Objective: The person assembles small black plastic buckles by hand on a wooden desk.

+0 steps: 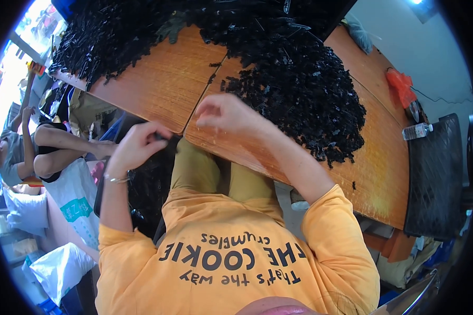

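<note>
A large heap of small black plastic pieces (305, 100) spreads over the wooden table (157, 73). My right hand (223, 111) hovers above the table's near part, left of the heap, with its fingers curled inward and slightly blurred. Whatever they may hold is too small to make out. Just off the table's near edge is my left hand (134, 148), its thumb and fingers drawn together. Something dark shows between those fingertips, but I cannot tell it from the dark background. Beneath that hand lies a black bag-like thing (147, 186) beside my leg.
At the left another person (52, 144) sits with bare legs, near white sacks (79, 197). A black chair (434, 173) stands at the right with a clear plastic bottle (417, 131). A red plastic bag (399, 86) lies on the table's right side.
</note>
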{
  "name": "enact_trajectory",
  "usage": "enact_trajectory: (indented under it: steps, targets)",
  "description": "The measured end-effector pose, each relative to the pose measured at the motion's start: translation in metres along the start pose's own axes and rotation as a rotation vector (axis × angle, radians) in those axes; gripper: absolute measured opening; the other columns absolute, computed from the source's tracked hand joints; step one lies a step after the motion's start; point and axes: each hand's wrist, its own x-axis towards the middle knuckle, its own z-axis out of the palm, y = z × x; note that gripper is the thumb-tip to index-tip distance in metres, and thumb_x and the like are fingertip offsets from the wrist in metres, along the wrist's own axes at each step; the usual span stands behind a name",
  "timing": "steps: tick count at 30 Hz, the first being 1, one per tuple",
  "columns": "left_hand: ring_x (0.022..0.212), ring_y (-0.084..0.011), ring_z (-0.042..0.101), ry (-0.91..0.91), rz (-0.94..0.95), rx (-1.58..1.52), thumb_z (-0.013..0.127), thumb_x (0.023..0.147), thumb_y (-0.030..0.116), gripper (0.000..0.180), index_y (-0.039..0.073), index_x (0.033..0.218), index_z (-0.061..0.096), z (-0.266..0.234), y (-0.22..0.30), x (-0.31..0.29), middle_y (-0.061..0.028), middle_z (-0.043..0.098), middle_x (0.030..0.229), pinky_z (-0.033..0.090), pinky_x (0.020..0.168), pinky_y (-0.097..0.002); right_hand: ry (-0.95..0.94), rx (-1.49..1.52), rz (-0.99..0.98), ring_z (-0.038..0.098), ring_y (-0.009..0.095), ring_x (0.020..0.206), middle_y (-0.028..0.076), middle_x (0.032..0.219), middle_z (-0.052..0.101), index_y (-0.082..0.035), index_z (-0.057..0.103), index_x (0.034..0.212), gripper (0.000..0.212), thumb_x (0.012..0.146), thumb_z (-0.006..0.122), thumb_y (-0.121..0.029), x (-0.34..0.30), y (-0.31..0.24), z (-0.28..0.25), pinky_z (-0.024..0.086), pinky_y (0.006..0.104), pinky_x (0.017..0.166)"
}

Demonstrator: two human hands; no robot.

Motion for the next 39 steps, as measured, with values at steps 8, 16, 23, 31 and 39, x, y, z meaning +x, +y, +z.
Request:
enact_trajectory:
  steps: [8, 16, 23, 31, 39]
  targets:
    - [0.096, -0.0323, 0.074, 0.342, 0.098, 0.071, 0.077, 0.085, 0.01, 0.033, 0.002, 0.117, 0.075, -0.029, 0.003, 0.05, -0.0161, 0.076, 0.105, 0.059, 0.088, -0.041, 0.56, -0.822, -0.23, 0.072, 0.035, 0.096, 0.013, 0.109, 0.068, -0.011, 0.076, 0.101, 0.017, 0.098, 0.059, -0.015, 0.119, 0.069, -0.061, 0.057, 0.0491, 0.081]
    - [0.114, -0.036, 0.067, 0.563, 0.418, 0.513, 0.069, 0.093, 0.005, 0.031, 0.009, 0.123, 0.073, -0.025, -0.005, 0.282, -0.0137, 0.07, 0.117, 0.056, 0.096, -0.0441, 0.325, -1.035, -0.109, 0.072, 0.04, 0.1, 0.018, 0.112, 0.07, -0.003, 0.07, 0.104, 0.013, 0.098, 0.06, -0.009, 0.133, 0.063, -0.078, 0.057, 0.0504, 0.085]
    - [0.124, -0.032, 0.061, 0.515, 0.504, 0.787, 0.069, 0.094, 0.008, 0.025, 0.013, 0.118, 0.07, -0.045, 0.001, 0.35, -0.0092, 0.067, 0.124, 0.055, 0.099, -0.0438, 0.357, -0.539, -0.08, 0.072, 0.04, 0.091, 0.017, 0.094, 0.073, -0.003, 0.065, 0.1, 0.021, 0.088, 0.08, -0.012, 0.087, 0.049, -0.086, 0.055, 0.0488, 0.078]
    - [0.1, -0.0374, 0.069, 0.44, 0.329, 0.58, 0.078, 0.09, 0.011, 0.03, 0.006, 0.117, 0.065, -0.022, 0.009, 0.278, -0.0145, 0.07, 0.106, 0.054, 0.087, -0.0474, 0.528, -0.375, -0.222, 0.068, 0.034, 0.076, 0.014, 0.082, 0.07, -0.004, 0.062, 0.091, 0.026, 0.087, 0.084, -0.017, 0.058, 0.04, -0.075, 0.053, 0.0424, 0.067]
    - [0.097, -0.0095, 0.068, 0.199, 0.013, -0.808, 0.078, 0.098, 0.007, 0.031, -0.004, 0.125, 0.068, 0.032, 0.021, 0.186, -0.0076, 0.074, 0.11, 0.054, 0.078, -0.0212, 0.649, -0.232, -0.465, 0.066, 0.03, 0.074, 0.013, 0.084, 0.067, -0.003, 0.067, 0.093, 0.018, 0.087, 0.083, -0.008, 0.035, 0.02, -0.045, 0.052, 0.0379, 0.067]
